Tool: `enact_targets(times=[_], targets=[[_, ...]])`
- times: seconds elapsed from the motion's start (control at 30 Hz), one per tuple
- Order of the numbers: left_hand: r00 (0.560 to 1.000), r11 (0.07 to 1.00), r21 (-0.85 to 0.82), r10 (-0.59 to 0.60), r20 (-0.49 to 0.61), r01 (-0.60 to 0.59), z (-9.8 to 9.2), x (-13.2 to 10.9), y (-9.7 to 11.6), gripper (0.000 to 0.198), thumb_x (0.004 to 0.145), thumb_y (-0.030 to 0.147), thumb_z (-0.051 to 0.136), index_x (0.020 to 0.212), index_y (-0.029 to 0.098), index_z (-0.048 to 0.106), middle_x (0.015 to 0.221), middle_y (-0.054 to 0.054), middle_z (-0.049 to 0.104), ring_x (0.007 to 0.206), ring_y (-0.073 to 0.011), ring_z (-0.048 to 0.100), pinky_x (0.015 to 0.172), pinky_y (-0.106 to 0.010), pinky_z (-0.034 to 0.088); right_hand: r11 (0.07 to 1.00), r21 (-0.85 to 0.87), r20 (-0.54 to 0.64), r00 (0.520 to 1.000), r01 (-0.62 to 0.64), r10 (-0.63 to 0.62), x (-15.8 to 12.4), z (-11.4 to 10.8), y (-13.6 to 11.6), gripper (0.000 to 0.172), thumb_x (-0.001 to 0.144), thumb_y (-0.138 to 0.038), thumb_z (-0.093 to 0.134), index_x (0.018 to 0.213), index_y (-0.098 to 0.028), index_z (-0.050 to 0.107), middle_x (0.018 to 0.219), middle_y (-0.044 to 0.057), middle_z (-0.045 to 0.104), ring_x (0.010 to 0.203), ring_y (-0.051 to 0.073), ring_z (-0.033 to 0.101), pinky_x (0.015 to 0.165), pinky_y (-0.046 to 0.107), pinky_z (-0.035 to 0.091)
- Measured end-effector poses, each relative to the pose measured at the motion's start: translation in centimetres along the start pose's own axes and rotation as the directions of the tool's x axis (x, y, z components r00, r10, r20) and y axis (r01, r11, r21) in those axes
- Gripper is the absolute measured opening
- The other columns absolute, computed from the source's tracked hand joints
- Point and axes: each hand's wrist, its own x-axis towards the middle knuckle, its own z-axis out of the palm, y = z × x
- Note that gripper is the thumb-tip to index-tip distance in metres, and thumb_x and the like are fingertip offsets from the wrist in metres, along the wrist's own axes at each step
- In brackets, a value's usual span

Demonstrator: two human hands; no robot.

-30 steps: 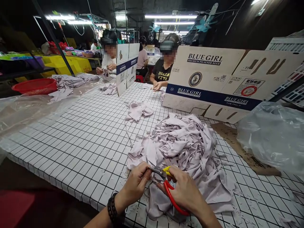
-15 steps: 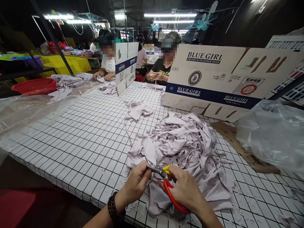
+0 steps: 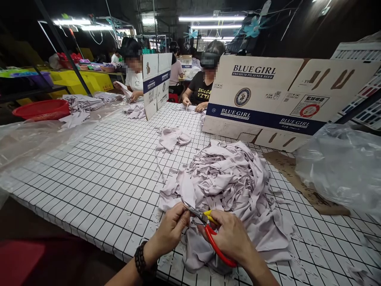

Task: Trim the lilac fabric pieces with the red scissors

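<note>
In my right hand [image 3: 230,236] are scissors [image 3: 218,248] with one red and one yellow handle grip. Their blades point left and reach the fingertips of my left hand [image 3: 169,230], which is closed in a pinch. A pale lilac-grey fabric piece [image 3: 187,190] comes up from those fingertips; the exact pinch point is hidden by the fingers and blades. Just beyond both hands lies a large heap of cut fabric [image 3: 232,174] in the same colour, part of it spreading under my right hand. A smaller fabric piece [image 3: 172,139] with a thin trailing strip lies farther off.
A grid-patterned table [image 3: 98,171] carries small scraps. A beer carton [image 3: 253,91] stands behind the heap, another carton panel [image 3: 156,85] farther left. Plastic bags [image 3: 342,167] lie right, over brown cardboard [image 3: 306,186]. Two co-workers [image 3: 202,85] sit opposite; a red basin [image 3: 41,110] is far left.
The yellow handle has come closer to the red one, so the scissors are more closed. My left hand keeps its pinch. Across the table, one co-worker lifts fabric and the other's hands have lowered.
</note>
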Motion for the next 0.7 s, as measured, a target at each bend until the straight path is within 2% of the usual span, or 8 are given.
enact_targets(times=[0.23, 0.33, 0.43, 0.5, 0.57, 0.63, 0.7], targets=[[1.000, 0.998, -0.056, -0.028, -0.011, 0.028, 0.0, -0.1, 0.0, 0.032, 0.097, 0.039, 0.042, 0.079, 0.017, 0.058, 0.074, -0.002, 0.052, 0.070, -0.0161, 0.051, 0.067, -0.027, 0.041, 0.997, 0.070, -0.043, 0.998, 0.043, -0.040, 0.1, 0.4, 0.2, 0.038, 0.078, -0.043, 0.061, 0.052, -0.022, 0.043, 0.052, -0.002, 0.050, 0.051, 0.014, 0.045, 0.051, 0.026, 0.026], [0.998, 0.994, -0.096, -0.052, -0.024, 0.050, -0.1, -0.2, -0.1, 0.032, 0.097, 0.041, 0.043, 0.084, 0.017, 0.061, 0.075, -0.002, 0.054, 0.070, -0.0161, 0.052, 0.068, -0.028, 0.043, 0.972, 0.235, -0.030, 0.999, -0.031, 0.040, 0.4, 0.3, 1.1, 0.039, 0.074, -0.042, 0.064, 0.051, -0.022, 0.040, 0.049, -0.004, 0.045, 0.049, 0.013, 0.042, 0.048, 0.025, 0.026], [0.997, 0.981, -0.184, -0.068, -0.048, 0.058, -0.6, -0.2, -0.3, 0.031, 0.096, 0.042, 0.046, 0.089, 0.017, 0.063, 0.077, -0.002, 0.054, 0.070, -0.0158, 0.054, 0.068, -0.028, 0.044, 0.890, 0.435, -0.014, 0.987, -0.137, 0.159, 1.3, -0.2, 2.2, 0.027, 0.073, -0.041, 0.066, 0.061, -0.022, 0.050, 0.054, -0.005, 0.051, 0.051, 0.013, 0.047, 0.049, 0.024, 0.034], [0.993, 0.964, -0.260, -0.074, -0.094, 0.048, -1.5, -0.3, -0.5, 0.030, 0.094, 0.042, 0.050, 0.089, 0.017, 0.064, 0.077, -0.002, 0.054, 0.069, -0.0153, 0.054, 0.068, -0.027, 0.045, 0.865, 0.479, -0.037, 0.981, -0.151, 0.192, 2.4, -0.5, 2.5, 0.018, 0.074, -0.038, 0.065, 0.074, -0.021, 0.057, 0.063, -0.002, 0.061, 0.056, 0.016, 0.054, 0.053, 0.025, 0.040], [0.981, 0.939, -0.343, -0.092, -0.173, 0.027, -2.8, -0.6, -0.6, 0.029, 0.091, 0.044, 0.055, 0.086, 0.016, 0.064, 0.077, -0.002, 0.055, 0.069, -0.0150, 0.053, 0.067, -0.027, 0.046, 0.868, 0.478, -0.057, 0.982, -0.132, 0.181, 3.6, -0.6, 2.3, 0.016, 0.074, -0.032, 0.062, 0.085, -0.020, 0.061, 0.075, 0.002, 0.068, 0.065, 0.018, 0.060, 0.059, 0.027, 0.045], [0.954, 0.904, -0.427, -0.127, -0.271, -0.001, -4.3, -1.0, -0.8, 0.029, 0.086, 0.045, 0.061, 0.083, 0.016, 0.064, 0.075, -0.003, 0.056, 0.067, -0.0145, 0.052, 0.064, -0.026, 0.046, 0.877, 0.469, -0.060, 0.988, -0.101, 0.146, 5.2, -0.5, 1.6, 0.016, 0.075, -0.027, 0.059, 0.089, -0.020, 0.062, 0.084, 0.004, 0.070, 0.073, 0.019, 0.063, 0.064, 0.027, 0.046], [0.916, 0.865, -0.500, -0.172, -0.361, -0.034, -5.8, -1.6, -0.9, 0.029, 0.081, 0.045, 0.068, 0.081, 0.016, 0.064, 0.074, -0.002, 0.056, 0.065, -0.0138, 0.051, 0.061, -0.025, 0.046, 0.894, 0.442, -0.060, 0.992, -0.071, 0.109, 6.9, 0.0, 0.6, 0.014, 0.076, -0.023, 0.057, 0.089, -0.021, 0.061, 0.084, 0.003, 0.069, 0.075, 0.019, 0.063, 0.065, 0.027, 0.045]])
